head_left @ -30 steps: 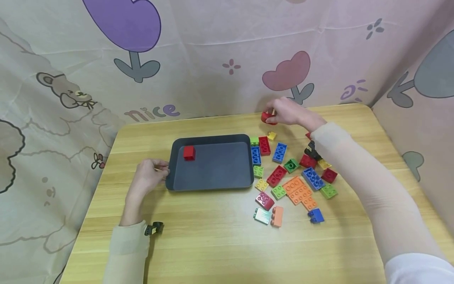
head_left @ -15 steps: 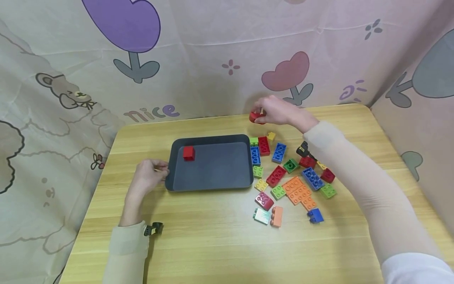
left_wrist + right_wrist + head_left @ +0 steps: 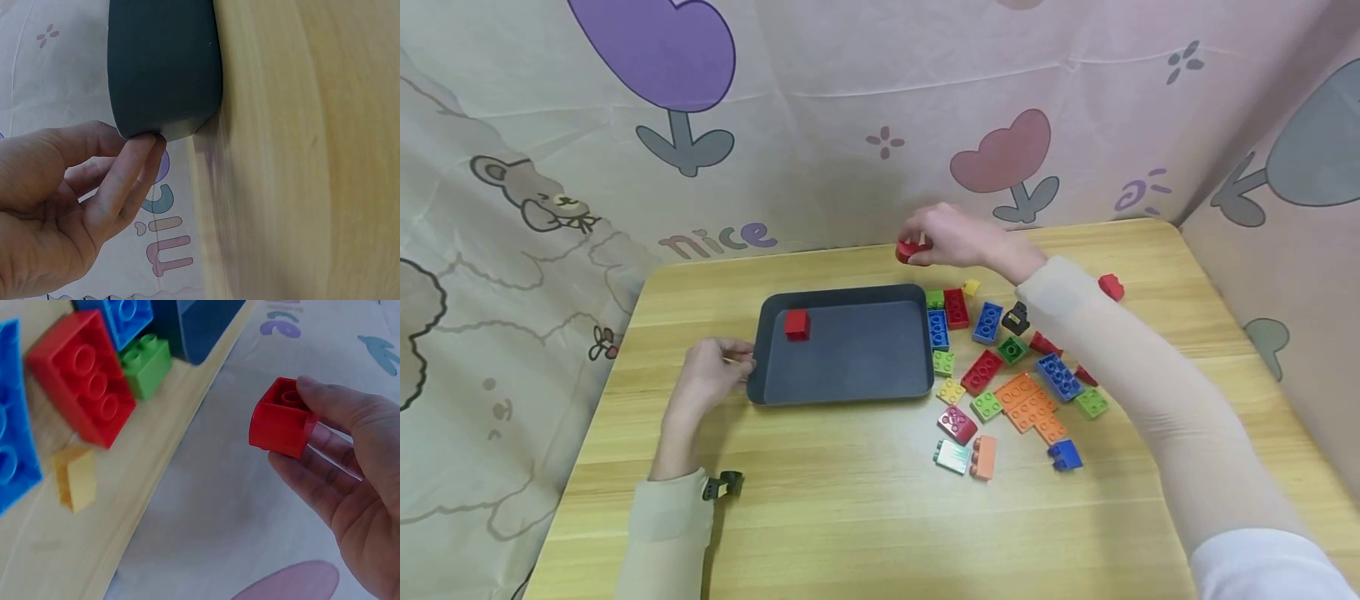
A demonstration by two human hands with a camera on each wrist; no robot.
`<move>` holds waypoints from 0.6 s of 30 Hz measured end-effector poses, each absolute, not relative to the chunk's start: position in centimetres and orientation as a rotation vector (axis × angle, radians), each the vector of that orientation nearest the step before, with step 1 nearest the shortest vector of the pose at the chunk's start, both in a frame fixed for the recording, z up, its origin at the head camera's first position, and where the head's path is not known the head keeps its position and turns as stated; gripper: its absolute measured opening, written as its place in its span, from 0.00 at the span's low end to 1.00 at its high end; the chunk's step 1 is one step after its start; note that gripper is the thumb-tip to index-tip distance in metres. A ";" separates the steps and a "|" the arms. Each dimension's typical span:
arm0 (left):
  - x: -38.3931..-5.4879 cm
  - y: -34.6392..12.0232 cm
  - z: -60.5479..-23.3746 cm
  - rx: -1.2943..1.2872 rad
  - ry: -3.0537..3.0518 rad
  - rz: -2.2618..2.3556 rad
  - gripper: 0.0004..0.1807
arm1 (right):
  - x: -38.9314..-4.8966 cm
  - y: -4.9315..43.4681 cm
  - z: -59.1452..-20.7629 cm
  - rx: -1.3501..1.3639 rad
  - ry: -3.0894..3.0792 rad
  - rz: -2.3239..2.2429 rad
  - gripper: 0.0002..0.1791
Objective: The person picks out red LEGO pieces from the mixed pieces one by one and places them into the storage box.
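Observation:
My right hand (image 3: 951, 236) pinches a red toy building brick (image 3: 284, 422) with a curved side, in the air beyond the dark tray's far right corner. The right wrist view shows the thumb on one side of this brick and fingers under it, its hollow underside partly visible. At the left end of the dark grey rectangular tray (image 3: 857, 354), my left hand (image 3: 713, 371) holds the rim between its fingertips. The left wrist view has these fingers (image 3: 128, 172) at the tray's corner. Inside the tray, near its far left corner, sits a small red brick (image 3: 797, 325).
Right of the tray lie many loose bricks, among them a blue brick (image 3: 1060, 377), orange bricks (image 3: 1032, 408) and a red brick (image 3: 982, 372). A small yellow brick (image 3: 972, 287) lies behind them. Another red brick (image 3: 1111, 287) lies far right. A printed cloth (image 3: 820, 125) hangs behind the table.
My right hand has moved left with the red brick, from behind the loose bricks toward the tray. The left hand and the tray have stayed in place.

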State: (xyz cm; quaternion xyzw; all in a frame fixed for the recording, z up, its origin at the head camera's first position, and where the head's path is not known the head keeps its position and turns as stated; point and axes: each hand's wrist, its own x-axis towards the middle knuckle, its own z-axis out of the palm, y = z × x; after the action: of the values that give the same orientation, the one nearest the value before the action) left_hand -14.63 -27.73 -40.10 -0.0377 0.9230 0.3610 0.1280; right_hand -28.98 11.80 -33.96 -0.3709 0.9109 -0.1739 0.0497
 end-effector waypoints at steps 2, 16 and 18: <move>-14.6 -27.8 -40.1 -0.108 2.684 1.053 0.16 | -28.8 11.3 -33.9 -1.140 2.766 -0.530 0.16; -14.6 -27.8 -40.0 -0.134 2.658 1.070 0.17 | -27.9 7.3 -34.9 -1.269 2.715 -0.511 0.15; -14.6 -27.7 -40.1 -0.131 2.658 1.068 0.17 | -27.8 6.8 -35.1 -1.290 2.700 -0.516 0.15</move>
State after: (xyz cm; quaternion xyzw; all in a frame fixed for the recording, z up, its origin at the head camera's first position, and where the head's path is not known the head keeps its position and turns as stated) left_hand -14.59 -27.75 -40.08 -0.0451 0.9183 0.3689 0.1365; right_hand -27.84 6.84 -35.09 -0.4242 0.8880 -0.1698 0.0523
